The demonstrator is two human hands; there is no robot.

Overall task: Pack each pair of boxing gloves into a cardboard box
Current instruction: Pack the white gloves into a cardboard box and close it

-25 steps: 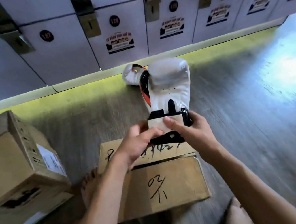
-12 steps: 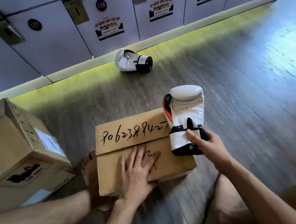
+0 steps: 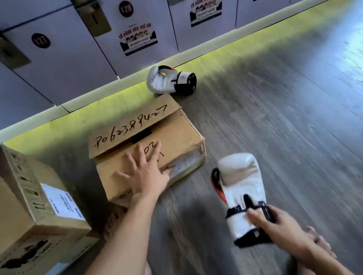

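Note:
A cardboard box [image 3: 176, 138] with handwritten numbers lies on the floor, its far flap slightly raised. My left hand [image 3: 144, 171] rests flat on its near flap, fingers spread. My right hand [image 3: 273, 224] grips the black-and-white cuff of a white boxing glove [image 3: 241, 180] with red trim, held low over the floor to the right of the box. The second white glove [image 3: 170, 80] lies on its side near the lockers, just beyond the box.
A larger cardboard box [image 3: 23, 219] with a white label stands at the left. Numbered locker doors [image 3: 131, 27] line the far wall above a pale plinth. My bare foot [image 3: 113, 223] shows by the box's near corner. Wood-look floor [image 3: 304, 130] stretches to the right.
Both hands held the glove's cuff over the box a second ago. My left hand let go and now rests on the box; my right hand carried the glove off to the right.

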